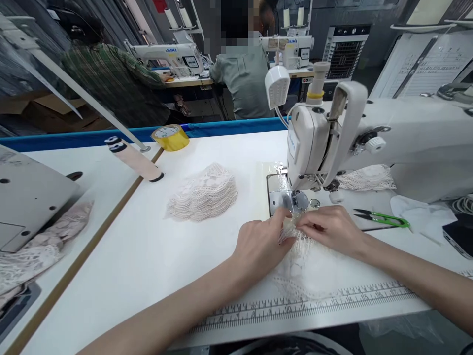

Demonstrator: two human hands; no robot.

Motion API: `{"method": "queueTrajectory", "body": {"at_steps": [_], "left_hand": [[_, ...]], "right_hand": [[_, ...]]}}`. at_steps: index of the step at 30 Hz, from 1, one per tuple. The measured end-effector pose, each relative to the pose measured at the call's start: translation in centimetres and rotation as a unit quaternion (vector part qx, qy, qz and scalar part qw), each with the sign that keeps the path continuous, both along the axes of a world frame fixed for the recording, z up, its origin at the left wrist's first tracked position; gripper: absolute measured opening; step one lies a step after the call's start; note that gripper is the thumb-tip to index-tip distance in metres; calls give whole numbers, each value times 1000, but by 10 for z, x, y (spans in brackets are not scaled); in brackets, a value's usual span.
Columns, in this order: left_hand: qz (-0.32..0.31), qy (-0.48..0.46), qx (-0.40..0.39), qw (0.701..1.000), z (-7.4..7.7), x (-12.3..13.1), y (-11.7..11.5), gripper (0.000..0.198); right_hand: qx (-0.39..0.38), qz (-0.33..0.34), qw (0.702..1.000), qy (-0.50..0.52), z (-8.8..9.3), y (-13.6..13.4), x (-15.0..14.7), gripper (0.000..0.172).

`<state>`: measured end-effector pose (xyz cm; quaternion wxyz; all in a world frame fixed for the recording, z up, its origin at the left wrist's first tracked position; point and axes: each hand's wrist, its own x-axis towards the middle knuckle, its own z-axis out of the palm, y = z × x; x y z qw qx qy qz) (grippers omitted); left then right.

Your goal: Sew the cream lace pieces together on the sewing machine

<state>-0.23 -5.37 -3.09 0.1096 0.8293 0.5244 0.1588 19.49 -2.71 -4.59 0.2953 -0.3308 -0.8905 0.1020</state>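
Just in front of the needle of a white sewing machine (314, 143), both hands pinch one piece of cream lace (301, 246). My left hand (260, 241) has its thumb and fingers closed on the lace's left side. From the right, my right hand (330, 227) grips the same piece, its fingertips close to the left ones. The lace's lower part hangs loose toward the table's front edge. Its far end lies near the presser foot (294, 198) and the metal needle plate (277, 197); fingers partly hide it.
A stack of lace pieces (205, 192) lies left of the machine. Behind it are a thread cone (135, 160) and yellow tape (170, 138). Green thread snips (384, 218) rest at right. A ruler strip (258, 311) runs along the front edge. Two people sit at machines beyond.
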Motion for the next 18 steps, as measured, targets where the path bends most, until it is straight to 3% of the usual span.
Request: {"method": "queueTrajectory", "body": {"at_steps": [2, 5, 10, 14, 18], "left_hand": [[-14, 20, 79, 997, -3, -1, 0, 39], [-69, 31, 188, 979, -5, -4, -2, 28], [-132, 61, 248, 958, -7, -5, -11, 12], [-150, 82, 235, 957, -8, -4, -18, 19], [-144, 83, 218, 962, -11, -5, -19, 27]], "right_hand": [[-56, -25, 998, -3, -2, 3, -2, 16], [-115, -40, 993, -7, -2, 4, -3, 12], [-156, -53, 986, 9, -2, 7, -3, 11], [-76, -60, 995, -19, -4, 5, 1, 14], [44, -41, 991, -122, 0, 0, 7, 36]]}}
